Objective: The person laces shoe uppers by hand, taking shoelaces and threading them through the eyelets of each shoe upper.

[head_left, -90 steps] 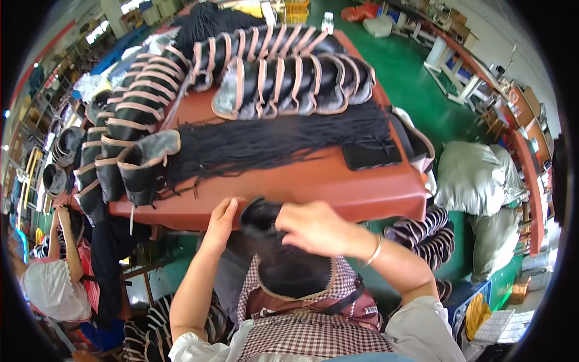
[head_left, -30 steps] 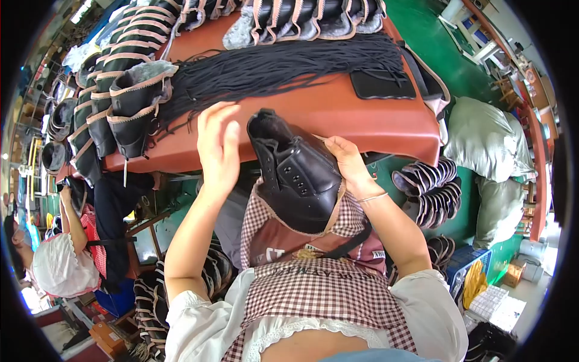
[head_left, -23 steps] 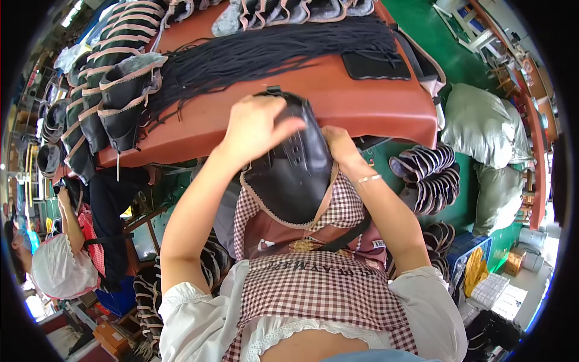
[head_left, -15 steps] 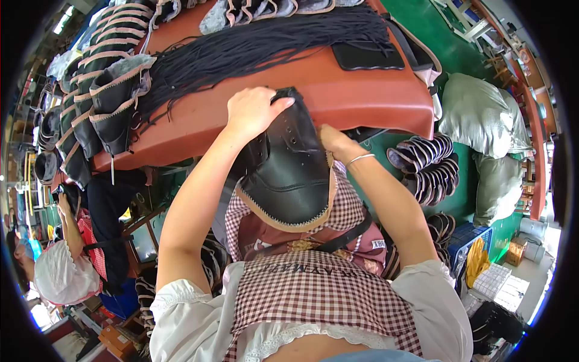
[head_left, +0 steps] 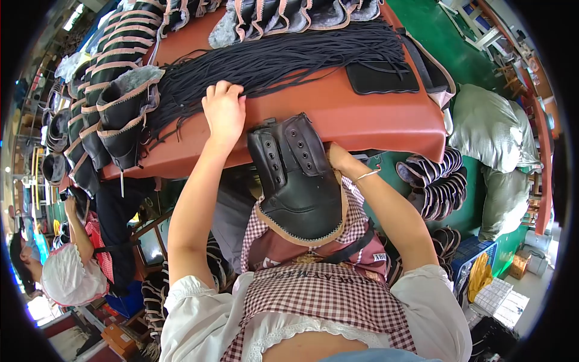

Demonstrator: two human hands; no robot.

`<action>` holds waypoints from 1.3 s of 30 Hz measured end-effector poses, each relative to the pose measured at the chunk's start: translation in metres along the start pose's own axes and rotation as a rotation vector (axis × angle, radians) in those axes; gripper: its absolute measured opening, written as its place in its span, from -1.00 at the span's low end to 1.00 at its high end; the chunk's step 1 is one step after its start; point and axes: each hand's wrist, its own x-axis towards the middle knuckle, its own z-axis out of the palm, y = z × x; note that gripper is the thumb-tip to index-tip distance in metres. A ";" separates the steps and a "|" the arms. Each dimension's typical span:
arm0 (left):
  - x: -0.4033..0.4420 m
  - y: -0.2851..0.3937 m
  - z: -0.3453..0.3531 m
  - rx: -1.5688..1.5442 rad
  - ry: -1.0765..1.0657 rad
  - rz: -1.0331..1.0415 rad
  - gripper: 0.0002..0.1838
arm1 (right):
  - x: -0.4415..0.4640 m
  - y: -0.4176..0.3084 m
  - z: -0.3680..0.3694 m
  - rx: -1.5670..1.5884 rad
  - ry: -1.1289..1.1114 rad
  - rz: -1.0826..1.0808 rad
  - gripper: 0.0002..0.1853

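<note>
Start with the red-brown table (head_left: 362,123), spreading across the upper middle of the view. Along its left edge, notice an overlapping row of boot uppers (head_left: 114,81), black with tan rims; towards the far edge, see a second row (head_left: 286,21), lined with grey fleece. Cannot tell their exact state of finish. In front of that second row, find the broad bundle of black laces (head_left: 283,66), lying loose. Just off the near edge, above the lap, find the black upper (head_left: 307,196), tilted, toe end towards the body. Near the right edge, note a flat black pad (head_left: 383,78), partly overlapped by lace ends. Above the near edge, left of the upper, see the left hand (head_left: 224,114), loosely curled near the laces; cannot tell about any lace in its fingers. At the upper's right side, see the right hand (head_left: 339,158), fingers hidden, grip unclear. Judge the upper already sewn and fitted with eyelets (head_left: 304,154), but not yet laced.
</note>
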 end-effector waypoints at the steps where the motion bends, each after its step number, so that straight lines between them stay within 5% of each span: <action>1: 0.001 -0.004 0.000 -0.004 0.001 0.001 -0.86 | -0.002 -0.011 -0.003 -0.002 0.003 0.001 -0.68; 3: 0.000 -0.008 -0.002 -0.050 -0.022 0.013 -0.88 | -0.013 -0.042 -0.015 -0.667 -0.088 0.408 -0.63; 6: 0.007 0.003 -0.033 -0.204 0.119 0.156 -0.88 | -0.049 -0.134 -0.030 -1.092 -0.094 0.248 -0.60; 8: -0.005 0.039 -0.071 -0.452 -0.091 0.013 -0.87 | -0.064 -0.177 -0.021 -0.784 0.296 -0.170 -0.60; 10: -0.024 0.077 -0.100 -0.475 -0.258 0.103 -0.86 | -0.047 -0.205 -0.008 -0.734 0.446 -0.839 -0.65; 12: -0.034 0.080 -0.121 -0.495 -0.273 0.046 -0.87 | -0.043 -0.198 0.008 -0.390 0.205 -0.789 -0.64; 14: -0.045 0.060 -0.142 -0.412 -0.294 -0.037 -0.90 | -0.050 -0.190 -0.010 -0.553 0.053 -0.714 -0.80; 19: -0.104 -0.038 -0.197 -0.195 -0.148 -0.423 -0.96 | -0.087 -0.166 -0.084 -0.655 0.300 -0.524 -0.89; 28: -0.158 -0.015 -0.173 -0.213 -0.489 -0.449 -0.92 | -0.113 -0.150 -0.117 -0.122 0.660 -0.136 -0.90; 30: -0.165 -0.001 -0.164 -0.233 -0.579 -0.408 -0.91 | -0.100 -0.153 -0.103 0.846 0.622 -0.472 -0.89; 31: -0.170 0.004 -0.161 -0.266 -0.621 -0.400 -0.91 | -0.102 -0.150 -0.106 1.036 0.581 -0.462 -0.86; 34: -0.167 0.019 -0.164 -0.318 -0.711 -0.408 -0.89 | -0.098 -0.145 -0.096 0.874 0.452 -0.396 -0.91; 35: -0.153 0.031 -0.171 -0.408 -0.709 -0.402 -0.88 | -0.099 -0.150 -0.071 0.590 0.465 -0.318 -0.92; 38: -0.115 0.066 -0.180 -0.623 -0.630 -0.167 -0.82 | -0.084 -0.177 0.006 -0.004 0.065 -0.723 -0.61; 39: -0.103 0.079 -0.181 -0.650 -0.624 -0.078 -0.81 | -0.084 -0.187 0.031 -0.010 0.022 -0.717 -0.67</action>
